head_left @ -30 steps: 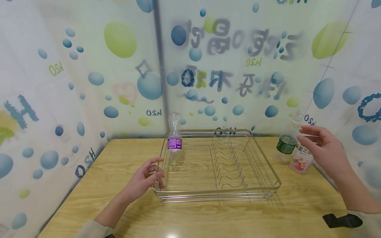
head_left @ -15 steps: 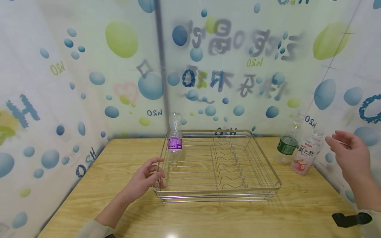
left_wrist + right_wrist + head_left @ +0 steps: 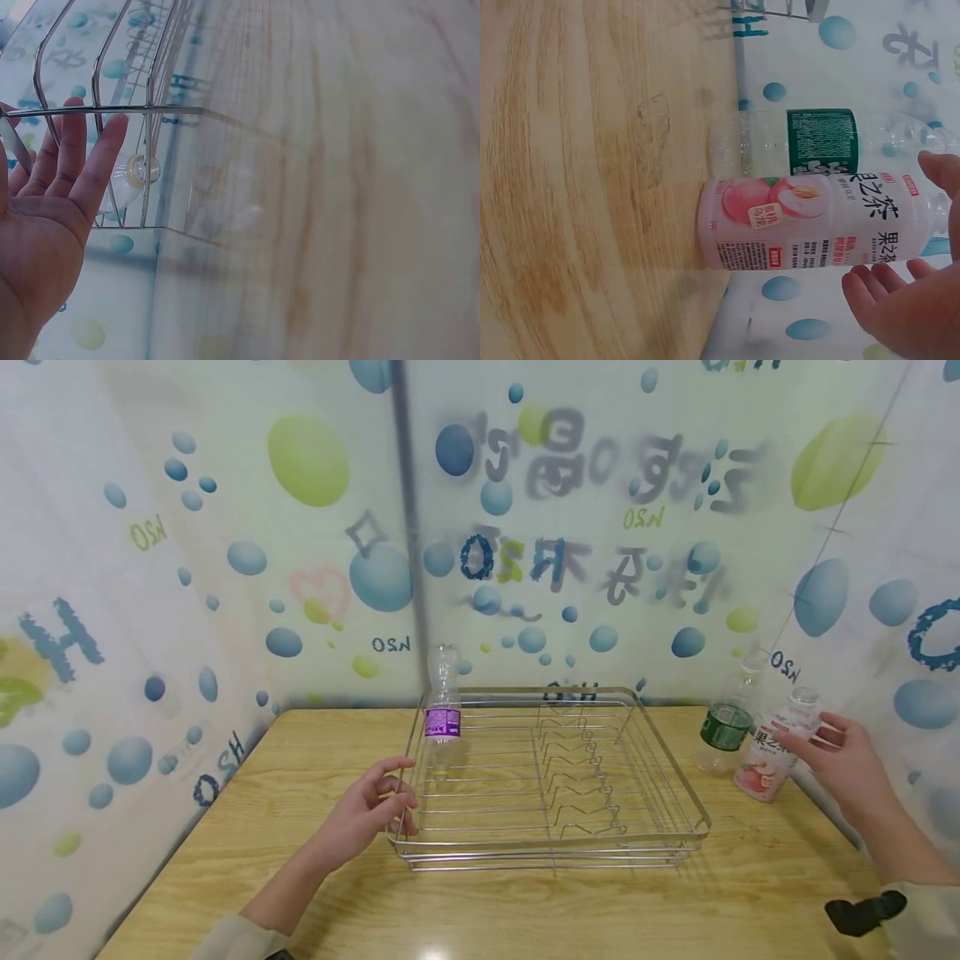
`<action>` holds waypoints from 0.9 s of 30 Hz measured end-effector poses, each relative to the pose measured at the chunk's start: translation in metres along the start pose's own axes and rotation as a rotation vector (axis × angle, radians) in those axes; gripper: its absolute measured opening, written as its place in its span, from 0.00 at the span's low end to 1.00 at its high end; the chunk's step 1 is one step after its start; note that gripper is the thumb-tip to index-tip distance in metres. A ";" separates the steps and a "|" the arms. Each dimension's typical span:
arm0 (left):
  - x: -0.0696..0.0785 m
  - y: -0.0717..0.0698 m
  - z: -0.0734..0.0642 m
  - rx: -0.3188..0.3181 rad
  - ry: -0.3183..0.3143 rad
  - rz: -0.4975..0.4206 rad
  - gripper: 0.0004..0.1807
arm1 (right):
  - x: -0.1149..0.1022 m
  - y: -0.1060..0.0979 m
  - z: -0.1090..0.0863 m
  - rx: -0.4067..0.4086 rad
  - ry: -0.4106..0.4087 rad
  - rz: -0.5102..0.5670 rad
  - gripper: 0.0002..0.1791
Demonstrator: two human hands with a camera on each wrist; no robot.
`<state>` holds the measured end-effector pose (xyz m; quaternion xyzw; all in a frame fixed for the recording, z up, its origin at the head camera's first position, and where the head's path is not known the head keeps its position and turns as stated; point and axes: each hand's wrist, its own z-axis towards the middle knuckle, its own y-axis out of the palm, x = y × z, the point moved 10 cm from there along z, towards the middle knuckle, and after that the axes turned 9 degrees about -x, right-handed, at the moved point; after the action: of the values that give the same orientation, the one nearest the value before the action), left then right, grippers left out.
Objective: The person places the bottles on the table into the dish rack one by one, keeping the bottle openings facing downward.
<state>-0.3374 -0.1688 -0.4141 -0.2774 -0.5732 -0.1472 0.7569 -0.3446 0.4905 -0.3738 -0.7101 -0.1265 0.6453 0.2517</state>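
My left hand (image 3: 367,810) rests at the left side of a wire dish rack (image 3: 555,840), fingers loosely extended against its rim and side wires. In the left wrist view those fingers (image 3: 96,169) overlap the bars. A clear bottle with a purple label (image 3: 443,723) leans tilted inside the rack, neck end down. My right hand (image 3: 843,764) is at a pink peach tea bottle (image 3: 767,764) standing upright; its thumb and spread fingers lie on either side of the upper part. In the right wrist view the fingertips (image 3: 859,289) are right at the bottle's edge.
A clear bottle with a green label (image 3: 726,727) stands close behind the tea bottle. Both are near the right edge of the wooden table (image 3: 480,910). A patterned curtain (image 3: 315,568) encloses the back and sides.
My right hand first moved right, away from in front of the tea bottle, then back left until its thumb and fingers flank it. My left hand stayed at the rack.
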 end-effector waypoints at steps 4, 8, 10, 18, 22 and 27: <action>0.000 0.000 0.000 -0.002 -0.001 0.000 0.32 | 0.004 0.005 0.006 -0.023 -0.004 -0.012 0.59; 0.000 0.000 0.000 -0.002 -0.003 -0.001 0.32 | 0.011 0.010 0.012 -0.043 -0.010 -0.044 0.58; 0.000 0.000 0.000 0.000 -0.006 0.001 0.32 | 0.016 0.011 0.014 -0.041 0.003 -0.064 0.59; -0.001 0.000 -0.001 0.008 -0.006 0.006 0.29 | 0.024 0.020 0.015 -0.090 0.009 -0.063 0.59; -0.001 0.000 -0.001 0.010 -0.009 0.010 0.29 | 0.027 0.021 0.016 -0.099 0.005 -0.057 0.58; -0.001 0.000 0.000 0.006 -0.011 0.008 0.30 | 0.030 0.021 0.016 -0.088 0.016 -0.057 0.59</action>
<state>-0.3375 -0.1691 -0.4153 -0.2780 -0.5767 -0.1410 0.7551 -0.3589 0.4912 -0.4105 -0.7216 -0.1730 0.6261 0.2394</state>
